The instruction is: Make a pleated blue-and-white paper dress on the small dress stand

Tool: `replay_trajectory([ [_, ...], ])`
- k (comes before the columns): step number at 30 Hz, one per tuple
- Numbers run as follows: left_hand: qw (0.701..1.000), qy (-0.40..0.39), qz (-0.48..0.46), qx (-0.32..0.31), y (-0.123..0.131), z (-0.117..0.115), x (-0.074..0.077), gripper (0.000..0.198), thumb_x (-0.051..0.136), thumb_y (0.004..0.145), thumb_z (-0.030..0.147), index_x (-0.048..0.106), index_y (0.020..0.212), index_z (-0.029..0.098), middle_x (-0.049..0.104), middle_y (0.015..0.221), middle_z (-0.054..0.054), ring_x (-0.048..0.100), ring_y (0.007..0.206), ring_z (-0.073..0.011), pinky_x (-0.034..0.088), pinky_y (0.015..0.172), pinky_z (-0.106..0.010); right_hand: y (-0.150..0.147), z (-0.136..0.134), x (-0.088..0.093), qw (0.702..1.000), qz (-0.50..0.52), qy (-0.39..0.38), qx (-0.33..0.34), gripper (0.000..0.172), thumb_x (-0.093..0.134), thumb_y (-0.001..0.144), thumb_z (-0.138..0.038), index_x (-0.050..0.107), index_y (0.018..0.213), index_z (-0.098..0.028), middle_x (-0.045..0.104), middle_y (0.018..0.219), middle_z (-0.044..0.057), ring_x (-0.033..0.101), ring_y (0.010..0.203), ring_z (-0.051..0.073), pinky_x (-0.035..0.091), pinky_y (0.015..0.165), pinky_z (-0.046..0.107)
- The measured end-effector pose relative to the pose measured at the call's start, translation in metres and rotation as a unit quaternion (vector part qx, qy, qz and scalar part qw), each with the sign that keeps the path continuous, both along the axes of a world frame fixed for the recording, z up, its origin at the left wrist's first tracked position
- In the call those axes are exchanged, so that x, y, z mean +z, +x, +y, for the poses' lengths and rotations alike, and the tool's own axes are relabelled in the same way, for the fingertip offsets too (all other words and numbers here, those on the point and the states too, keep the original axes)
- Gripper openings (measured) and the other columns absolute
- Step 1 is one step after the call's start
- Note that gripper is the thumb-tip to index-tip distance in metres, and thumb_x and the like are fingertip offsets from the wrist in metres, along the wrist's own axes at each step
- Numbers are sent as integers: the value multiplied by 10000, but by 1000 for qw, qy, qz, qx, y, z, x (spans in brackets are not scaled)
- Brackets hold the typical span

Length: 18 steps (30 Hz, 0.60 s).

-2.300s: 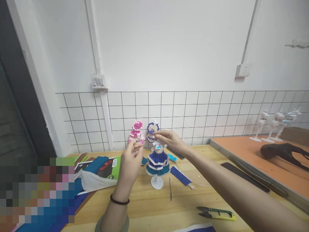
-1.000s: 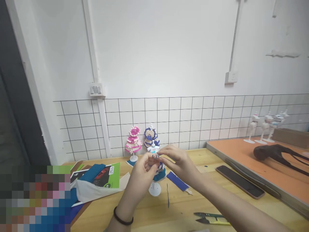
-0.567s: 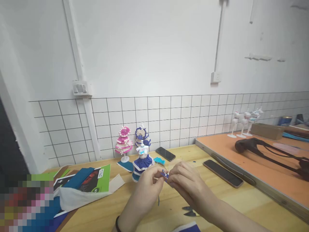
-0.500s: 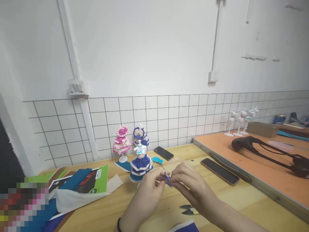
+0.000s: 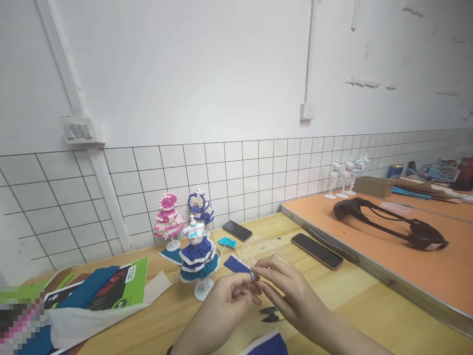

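My left hand [image 5: 225, 303] and my right hand [image 5: 291, 291] meet over the wooden table [image 5: 207, 340], fingertips pinched together on a small piece of blue and white fabric [image 5: 253, 274]. Most of the piece is hidden by the fingers. Just behind them lies a flat dark blue fabric strip [image 5: 236, 264]. A small white dress form [image 5: 198, 251] in a tiered blue, white and teal skirt stands upright left of my hands. Below my right hand are small dark-bladed snips [image 5: 271, 314]. Another blue fabric piece with a white edge [image 5: 268, 345] lies nearest me.
Pink [image 5: 169, 222] and blue [image 5: 201, 207] dressed forms stand near the wall. Two phones [image 5: 237, 230] [image 5: 317, 250] lie behind my hands. Papers and cloth [image 5: 99, 291] are at left. A black strap-like object [image 5: 388, 224] rests on the orange board [image 5: 373, 261].
The view has turned to the right. My hands have closed in on the small piece, now less visible. The blue strip behind my hands has come into sight.
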<state>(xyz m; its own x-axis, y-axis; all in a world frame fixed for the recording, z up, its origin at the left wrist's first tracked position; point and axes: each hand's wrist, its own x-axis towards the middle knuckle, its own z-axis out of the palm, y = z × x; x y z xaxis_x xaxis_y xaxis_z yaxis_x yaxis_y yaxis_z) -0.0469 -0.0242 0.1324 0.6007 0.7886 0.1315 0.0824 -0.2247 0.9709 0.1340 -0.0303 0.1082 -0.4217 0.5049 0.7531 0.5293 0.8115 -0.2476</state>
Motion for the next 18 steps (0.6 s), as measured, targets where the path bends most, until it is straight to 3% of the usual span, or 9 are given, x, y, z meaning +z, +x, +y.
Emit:
replay_trajectory([
  [3,999,-26,-3,-27,3,0,1,186,513,771,140,646,899,161,653,835,-45,600,843,-177,448,772,-274,0,7,-8,999,-1,27,-19,203,513,872,-125,577,1043,-215,638,880,84,559,780,206,459,674,363],
  [6,999,-39,14,-26,4,2,0,174,513,749,149,649,857,149,647,798,-43,597,816,-177,446,730,-264,2,13,-13,999,34,29,16,185,521,870,-120,621,997,-209,663,823,68,581,731,182,463,652,326],
  [11,992,-19,116,-44,5,2,-4,148,505,743,208,641,758,152,604,725,-6,561,770,-164,420,717,-244,3,5,-18,974,146,-163,53,156,598,844,-266,695,760,-177,671,715,54,627,670,151,496,616,241],
  [15,965,5,257,-57,0,2,-21,211,490,751,261,614,596,190,538,546,43,503,595,-129,378,574,-206,22,3,-32,946,168,-272,-51,325,520,874,-391,648,685,-159,653,676,41,619,653,161,497,605,245],
  [18,946,7,319,-54,-7,6,-35,142,566,712,336,653,694,225,612,615,47,516,584,-132,358,517,-201,59,22,-45,939,91,-270,-191,413,364,939,-424,633,781,-153,672,754,44,640,715,168,508,683,257],
])
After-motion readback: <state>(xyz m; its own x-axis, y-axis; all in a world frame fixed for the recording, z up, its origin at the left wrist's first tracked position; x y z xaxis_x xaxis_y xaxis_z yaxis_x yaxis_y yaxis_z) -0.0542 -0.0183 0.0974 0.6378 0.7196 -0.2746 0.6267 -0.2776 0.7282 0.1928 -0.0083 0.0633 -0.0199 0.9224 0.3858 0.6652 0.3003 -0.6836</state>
